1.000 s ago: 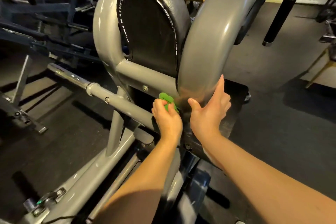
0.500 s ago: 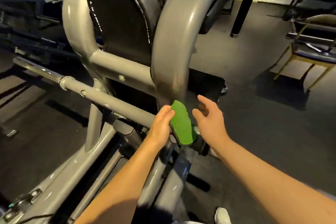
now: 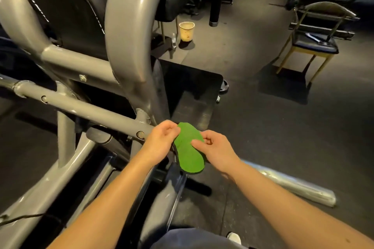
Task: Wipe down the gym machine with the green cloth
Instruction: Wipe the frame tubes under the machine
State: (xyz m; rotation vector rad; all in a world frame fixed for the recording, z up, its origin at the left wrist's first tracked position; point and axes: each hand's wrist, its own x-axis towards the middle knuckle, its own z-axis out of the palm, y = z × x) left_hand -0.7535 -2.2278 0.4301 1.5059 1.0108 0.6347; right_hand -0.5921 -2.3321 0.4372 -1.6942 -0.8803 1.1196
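Observation:
The green cloth (image 3: 189, 150) hangs flat between my two hands, just in front of the gym machine's grey frame (image 3: 127, 32). My left hand (image 3: 162, 139) pinches its upper left edge, beside the horizontal grey bar (image 3: 87, 109). My right hand (image 3: 215, 150) pinches its right side, thumb pressed on the cloth's face. The cloth is off the frame. A black padded backrest (image 3: 66, 6) sits between the two curved grey tubes.
A paper cup (image 3: 186, 30) and a small bottle (image 3: 173, 39) stand on the dark floor behind the machine. A chair (image 3: 315, 44) stands at the right. A silver bar (image 3: 291, 185) lies on the floor near my right forearm. A black platform (image 3: 192, 89) is behind the cloth.
My left hand pulled the cloth away from the base of the curved tube. My right hand left the tube and took hold of the cloth. The view shifted rightward and down.

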